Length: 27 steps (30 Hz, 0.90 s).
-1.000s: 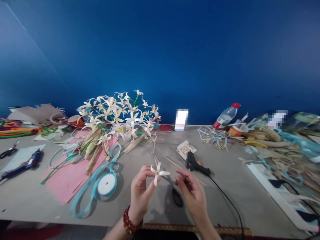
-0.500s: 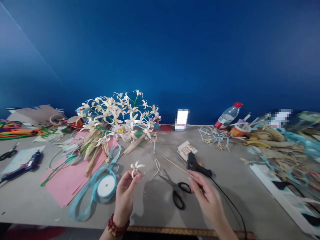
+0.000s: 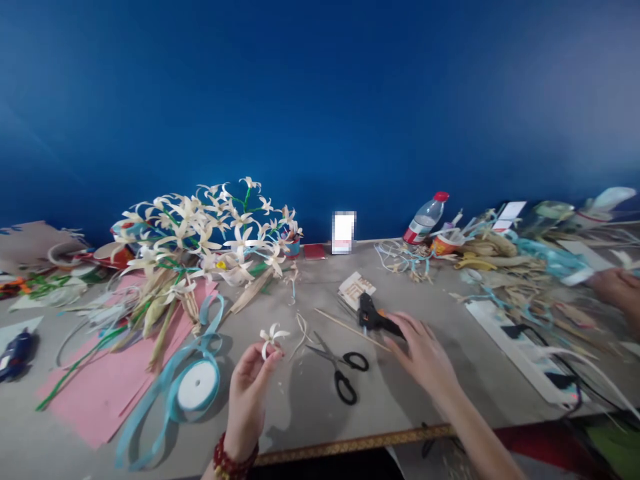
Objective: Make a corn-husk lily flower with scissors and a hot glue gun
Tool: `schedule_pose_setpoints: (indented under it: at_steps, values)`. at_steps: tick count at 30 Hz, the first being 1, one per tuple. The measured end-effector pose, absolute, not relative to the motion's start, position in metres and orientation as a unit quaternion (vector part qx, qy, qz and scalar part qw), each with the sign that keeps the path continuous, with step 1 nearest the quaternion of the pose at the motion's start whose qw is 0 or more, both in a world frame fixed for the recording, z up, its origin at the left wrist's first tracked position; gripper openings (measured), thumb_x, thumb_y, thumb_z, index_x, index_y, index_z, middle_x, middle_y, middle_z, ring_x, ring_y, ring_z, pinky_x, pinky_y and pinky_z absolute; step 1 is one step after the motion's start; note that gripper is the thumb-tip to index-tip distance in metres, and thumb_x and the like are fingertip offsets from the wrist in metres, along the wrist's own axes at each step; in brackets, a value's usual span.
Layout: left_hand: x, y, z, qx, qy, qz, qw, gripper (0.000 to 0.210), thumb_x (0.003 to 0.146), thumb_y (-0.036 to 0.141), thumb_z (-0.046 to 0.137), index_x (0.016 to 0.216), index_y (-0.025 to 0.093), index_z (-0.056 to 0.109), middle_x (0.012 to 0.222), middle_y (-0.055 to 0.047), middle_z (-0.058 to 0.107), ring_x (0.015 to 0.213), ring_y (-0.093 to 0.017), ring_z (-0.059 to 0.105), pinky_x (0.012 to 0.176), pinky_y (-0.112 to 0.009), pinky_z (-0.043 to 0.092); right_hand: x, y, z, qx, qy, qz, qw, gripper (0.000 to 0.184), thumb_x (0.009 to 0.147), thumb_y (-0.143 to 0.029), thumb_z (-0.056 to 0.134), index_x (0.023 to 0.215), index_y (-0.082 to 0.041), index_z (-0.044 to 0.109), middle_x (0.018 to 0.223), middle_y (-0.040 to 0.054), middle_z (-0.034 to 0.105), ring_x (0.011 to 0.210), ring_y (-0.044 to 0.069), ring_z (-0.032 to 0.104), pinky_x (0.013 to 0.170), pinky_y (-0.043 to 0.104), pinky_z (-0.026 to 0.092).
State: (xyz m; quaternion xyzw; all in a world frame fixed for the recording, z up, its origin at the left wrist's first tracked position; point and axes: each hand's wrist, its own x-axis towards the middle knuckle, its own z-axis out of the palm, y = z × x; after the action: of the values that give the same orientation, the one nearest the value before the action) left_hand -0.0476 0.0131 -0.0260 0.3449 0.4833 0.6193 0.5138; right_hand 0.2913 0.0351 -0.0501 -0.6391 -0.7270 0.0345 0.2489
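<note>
My left hand point(image 3: 253, 383), with a red bead bracelet at the wrist, pinches a small white flower point(image 3: 273, 339) with curled petals between thumb and fingers. My right hand point(image 3: 423, 350) is stretched out with the fingers over the handle of a black glue gun point(image 3: 377, 317). Its thumb stays apart below the handle; whether the fingers grip it I cannot tell for sure. A thin wooden stick point(image 3: 345, 327) lies beside the gun, its near end close to my thumb. Between my hands lie scissors point(image 3: 340, 360) with black handles, blades apart.
A bunch of white flowers point(image 3: 200, 227) stands at the back left over pink paper point(image 3: 95, 400). Blue ribbon on a spool point(image 3: 197, 385) lies left. A bottle point(image 3: 425, 220), a cup point(image 3: 447, 241) and a power strip point(image 3: 520, 353) are right. Another person's hand point(image 3: 617, 290) shows far right.
My right hand has let go of the wooden stick and moved to the glue gun's handle. My left hand keeps the flower. The view has swung right, and another person's hand has come into sight.
</note>
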Motion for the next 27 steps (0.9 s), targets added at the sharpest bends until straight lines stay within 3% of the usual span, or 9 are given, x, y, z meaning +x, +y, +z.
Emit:
schedule_pose_setpoints:
  at_steps: [4,8,18,24,27]
  values:
    - [-0.046,0.01,-0.025,0.361,0.491,0.603,0.514,0.02,0.078,0.034,0.077,0.079,0.017,0.067,0.08,-0.002,0.068,0.084,-0.017,0.06,0.081,-0.024,0.046,0.312,0.071,-0.062,-0.626,-0.759,0.058,0.169,0.046,0.089,-0.036,0.05,0.131,-0.017,0.055,0.135,0.0176,0.057,0.123,0.035,0.054,0.103,0.051,0.044]
    - [-0.05,0.006,-0.023,0.359,0.507,0.604,0.499,0.021,0.077,0.035,0.078,0.078,0.017,0.067,0.08,-0.003,0.069,0.085,-0.019,0.061,0.082,-0.026,0.047,0.317,0.085,-0.06,-0.596,-0.784,0.087,0.15,0.037,0.087,-0.033,0.052,0.12,-0.019,0.061,0.126,0.0142,0.062,0.115,0.031,0.059,0.099,0.045,0.047]
    - [-0.044,0.01,-0.022,0.381,0.489,0.594,0.513,0.02,0.077,0.035,0.077,0.078,0.017,0.068,0.082,-0.003,0.069,0.086,-0.018,0.061,0.081,-0.025,0.047,0.32,0.104,-0.031,-0.564,-0.802,0.157,0.121,0.021,0.07,-0.026,0.066,0.09,-0.023,0.061,0.149,0.0114,0.046,0.131,0.033,0.047,0.103,0.043,0.041]
    - [-0.043,0.01,-0.024,0.371,0.487,0.599,0.517,0.022,0.074,0.035,0.08,0.077,0.017,0.067,0.081,-0.003,0.069,0.083,-0.018,0.062,0.078,-0.024,0.048,0.328,0.122,-0.023,-0.538,-0.801,0.239,0.113,0.023,0.058,-0.018,0.072,0.079,-0.023,0.064,0.139,0.009,0.059,0.132,0.034,0.048,0.102,0.043,0.041]
    - [-0.044,0.01,-0.023,0.368,0.488,0.601,0.515,0.022,0.075,0.035,0.079,0.077,0.017,0.067,0.081,-0.003,0.069,0.083,-0.018,0.062,0.08,-0.025,0.048,0.333,0.129,-0.015,-0.531,-0.784,0.288,0.14,0.023,0.059,-0.02,0.073,0.081,-0.023,0.068,0.126,0.0075,0.068,0.119,0.034,0.058,0.097,0.042,0.045]
